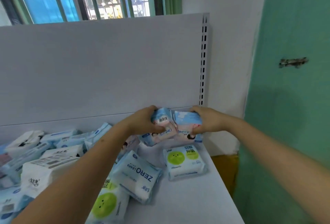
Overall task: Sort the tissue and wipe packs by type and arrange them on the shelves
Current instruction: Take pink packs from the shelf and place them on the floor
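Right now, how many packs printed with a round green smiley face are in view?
2. One white-and-blue pack with a green face lies flat on the white shelf near its right edge; a second green-face pack sits at the bottom, under the left forearm. The pile may hide more.

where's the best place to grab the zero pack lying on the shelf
Take the ZERO pack across its two long side edges, coming from above. It lies flat and tilted, its left edge resting on the pile and a green-face pack tucked under its near corner; the right edge over the bare shelf is freest for fingers.
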`<action>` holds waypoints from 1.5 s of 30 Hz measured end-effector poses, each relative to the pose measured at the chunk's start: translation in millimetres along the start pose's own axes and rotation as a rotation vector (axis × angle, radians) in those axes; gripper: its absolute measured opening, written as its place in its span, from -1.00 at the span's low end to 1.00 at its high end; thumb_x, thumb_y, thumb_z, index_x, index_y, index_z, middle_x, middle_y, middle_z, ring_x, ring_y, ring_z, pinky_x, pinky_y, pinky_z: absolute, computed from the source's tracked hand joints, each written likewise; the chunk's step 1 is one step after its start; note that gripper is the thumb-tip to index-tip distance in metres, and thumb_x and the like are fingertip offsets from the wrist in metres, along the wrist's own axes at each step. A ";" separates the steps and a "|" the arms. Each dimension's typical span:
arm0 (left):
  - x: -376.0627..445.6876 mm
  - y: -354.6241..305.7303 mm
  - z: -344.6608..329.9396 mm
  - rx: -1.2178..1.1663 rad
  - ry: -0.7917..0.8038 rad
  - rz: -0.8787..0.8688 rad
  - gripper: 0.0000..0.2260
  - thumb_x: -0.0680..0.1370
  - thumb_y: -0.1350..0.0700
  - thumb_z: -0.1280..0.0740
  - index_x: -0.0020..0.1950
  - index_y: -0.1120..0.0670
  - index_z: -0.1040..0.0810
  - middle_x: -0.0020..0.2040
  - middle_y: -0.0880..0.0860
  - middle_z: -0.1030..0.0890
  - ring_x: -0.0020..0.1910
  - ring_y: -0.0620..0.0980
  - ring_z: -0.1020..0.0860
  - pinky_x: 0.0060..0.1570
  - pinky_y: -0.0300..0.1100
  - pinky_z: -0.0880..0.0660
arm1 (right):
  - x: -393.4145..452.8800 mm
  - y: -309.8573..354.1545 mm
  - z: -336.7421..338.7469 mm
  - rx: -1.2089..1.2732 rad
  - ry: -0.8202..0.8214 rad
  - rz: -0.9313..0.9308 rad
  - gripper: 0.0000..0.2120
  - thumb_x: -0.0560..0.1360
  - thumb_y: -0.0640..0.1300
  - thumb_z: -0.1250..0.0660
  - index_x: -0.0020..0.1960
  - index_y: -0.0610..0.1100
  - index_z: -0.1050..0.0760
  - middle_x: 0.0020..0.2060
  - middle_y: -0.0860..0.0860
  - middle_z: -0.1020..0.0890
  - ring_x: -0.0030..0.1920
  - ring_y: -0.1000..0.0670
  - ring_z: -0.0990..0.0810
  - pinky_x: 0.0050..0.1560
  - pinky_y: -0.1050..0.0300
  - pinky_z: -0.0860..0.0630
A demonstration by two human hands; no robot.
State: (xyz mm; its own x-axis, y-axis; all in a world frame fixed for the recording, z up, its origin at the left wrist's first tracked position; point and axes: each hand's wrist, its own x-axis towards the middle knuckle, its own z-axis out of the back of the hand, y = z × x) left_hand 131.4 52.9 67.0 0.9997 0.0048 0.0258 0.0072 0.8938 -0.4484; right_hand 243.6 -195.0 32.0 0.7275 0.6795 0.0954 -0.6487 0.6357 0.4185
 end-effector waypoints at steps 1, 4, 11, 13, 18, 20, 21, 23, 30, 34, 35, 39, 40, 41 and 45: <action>-1.9 -0.3 4.7 -0.047 -0.022 0.006 -0.42 0.45 -0.05 -0.53 0.39 -0.05 -0.37 0.17 -0.04 -0.61 -0.01 -0.09 -0.65 -0.01 -0.13 -0.63 | -2.3 2.4 5.4 0.028 -0.016 -0.017 -0.41 0.32 0.07 -0.61 0.20 0.01 -0.38 0.02 0.07 -0.55 -0.05 0.06 -0.58 -0.07 0.11 -0.58; -7.6 0.8 15.4 -0.236 -0.083 0.038 -0.56 0.49 -0.06 -0.50 0.30 -0.08 -0.42 0.07 -0.06 -0.64 -0.10 -0.11 -0.69 -0.17 -0.23 -0.63 | -8.4 9.2 19.1 0.115 -0.077 -0.060 -0.44 0.34 0.12 -0.59 0.19 -0.01 -0.40 0.01 0.03 -0.58 -0.05 0.03 -0.60 -0.06 0.06 -0.57; -21.9 11.2 24.9 -0.666 -0.175 0.113 -0.67 0.62 -0.12 -0.31 0.32 0.01 -0.50 -0.07 0.01 -0.70 -0.19 -0.05 -0.69 -0.24 -0.16 -0.61 | -13.7 17.9 26.0 0.706 -0.149 -0.108 -0.63 0.46 0.02 -0.50 0.19 0.05 -0.44 0.07 -0.03 -0.66 0.02 -0.06 -0.70 0.13 -0.14 -0.62; -26.1 10.6 27.0 -0.710 -0.158 0.136 -0.67 0.63 -0.17 -0.25 0.31 -0.03 -0.50 -0.07 0.01 -0.69 -0.15 -0.03 -0.67 -0.15 -0.10 -0.61 | -11.1 21.2 24.1 0.926 -0.131 -0.127 -0.58 0.50 0.01 -0.44 0.31 0.01 -0.42 0.12 -0.06 -0.68 0.07 -0.10 -0.70 0.19 -0.15 -0.59; -28.8 -1.3 30.4 -0.808 -0.203 0.216 -0.63 0.64 -0.15 -0.25 0.35 0.03 -0.38 0.01 0.08 -0.67 -0.16 0.01 -0.67 -0.19 -0.10 -0.60 | -4.5 43.9 2.2 1.272 -0.080 -0.180 -0.59 0.55 -0.02 -0.36 0.35 -0.11 -0.46 0.16 -0.15 -0.68 0.12 -0.14 -0.62 0.34 -0.20 -0.44; -29.8 -6.4 33.8 -0.916 -0.259 0.251 -0.61 0.63 -0.06 -0.30 0.38 0.05 -0.28 0.10 0.13 -0.63 -0.12 0.04 -0.68 -0.25 -0.12 -0.64 | -2.7 57.0 -9.2 1.322 -0.063 -0.211 -0.61 0.51 -0.01 -0.39 0.29 -0.12 -0.52 0.13 -0.13 -0.69 0.13 -0.13 -0.60 0.38 -0.17 -0.42; -30.8 -8.4 35.4 -0.969 -0.286 0.254 -0.60 0.63 -0.03 -0.32 0.37 0.06 -0.26 0.14 0.15 -0.60 -0.08 0.05 -0.68 -0.26 -0.12 -0.65 | -3.1 62.5 -13.6 1.342 -0.055 -0.214 -0.63 0.48 0.00 -0.40 0.25 -0.10 -0.54 0.09 -0.11 -0.69 0.12 -0.11 -0.60 0.36 -0.13 -0.44; -32.1 -8.1 38.9 -1.013 -0.357 0.245 -0.59 0.61 0.01 -0.36 0.35 0.10 -0.27 0.18 0.17 -0.57 -0.02 0.08 -0.68 -0.20 -0.10 -0.67 | -2.7 69.9 -20.7 1.398 -0.027 -0.178 -0.62 0.43 0.00 -0.42 0.22 -0.08 -0.55 0.04 -0.09 -0.71 0.10 -0.10 -0.63 0.31 -0.06 -0.48; -53.0 1.3 38.4 -1.174 -0.495 0.194 -0.79 0.58 0.05 -0.39 0.16 0.08 -0.48 0.08 0.15 -0.63 -0.01 0.09 -0.66 0.07 0.09 -0.61 | 12.1 80.3 -37.9 1.581 0.025 -0.073 -0.39 0.38 -0.08 -0.47 0.39 -0.16 -0.41 0.17 -0.15 -0.67 0.21 -0.15 -0.64 0.19 -0.05 -0.58; -70.3 8.8 30.1 -1.204 -0.487 0.186 -0.77 0.62 0.13 -0.32 0.27 -0.02 -0.49 0.17 0.15 -0.59 0.15 0.17 -0.62 0.11 0.12 -0.62 | 18.5 92.9 -49.7 1.662 0.109 -0.094 -0.41 0.40 -0.06 -0.46 0.38 -0.19 -0.44 0.19 -0.18 -0.66 0.17 -0.15 -0.65 0.11 -0.04 -0.63; -73.9 9.9 29.4 -1.204 -0.507 0.174 -0.72 0.61 0.17 -0.32 0.31 -0.02 -0.48 0.19 0.15 -0.59 0.14 0.15 -0.63 0.05 0.06 -0.64 | 19.3 97.7 -52.7 1.684 0.124 -0.101 -0.42 0.40 -0.06 -0.45 0.38 -0.20 -0.45 0.19 -0.19 -0.65 0.14 -0.14 -0.66 0.07 -0.03 -0.64; -88.0 14.8 24.9 -1.148 -0.712 0.182 -0.57 0.58 0.18 -0.38 0.41 0.02 -0.35 0.22 0.14 -0.60 0.09 0.05 -0.66 -0.10 -0.10 -0.65 | 11.9 125.6 -58.3 1.667 0.123 -0.051 -0.41 0.40 -0.06 -0.46 0.37 -0.21 -0.42 0.10 -0.17 -0.69 0.01 -0.10 -0.72 -0.05 -0.01 -0.67; -93.8 16.0 23.8 -1.166 -0.762 0.188 -0.55 0.57 0.15 -0.39 0.41 0.02 -0.31 0.22 0.14 -0.59 0.10 0.05 -0.65 -0.10 -0.11 -0.64 | 8.5 134.1 -59.2 1.647 0.110 -0.031 -0.38 0.38 -0.07 -0.49 0.38 -0.18 -0.38 0.10 -0.17 -0.69 0.02 -0.13 -0.72 -0.03 -0.05 -0.67; -101.0 16.4 23.7 -1.185 -0.798 0.186 -0.52 0.56 0.12 -0.41 0.41 0.01 -0.29 0.23 0.14 -0.59 0.12 0.06 -0.65 -0.06 -0.07 -0.64 | 4.3 143.5 -60.3 1.633 0.095 -0.017 -0.35 0.38 -0.09 -0.51 0.39 -0.13 -0.32 0.12 -0.19 -0.68 0.04 -0.17 -0.71 -0.01 -0.10 -0.67; -147.0 14.6 33.2 -1.222 -0.892 0.098 -0.47 0.55 0.03 -0.43 0.45 -0.05 -0.27 0.17 0.09 -0.65 0.13 0.11 -0.66 0.13 0.16 -0.61 | -20.3 194.5 -64.1 1.578 0.069 0.068 -0.45 0.46 -0.15 -0.49 0.35 -0.10 -0.30 0.15 -0.21 -0.66 0.08 -0.23 -0.69 0.07 -0.19 -0.64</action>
State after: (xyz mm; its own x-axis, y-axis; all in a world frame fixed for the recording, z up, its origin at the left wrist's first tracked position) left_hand -16.3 80.2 86.4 0.6588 0.7028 0.2686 0.4078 -0.0335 -0.9125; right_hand 88.4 -61.7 53.6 0.6679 0.7326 0.1312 0.2298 -0.3707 0.8999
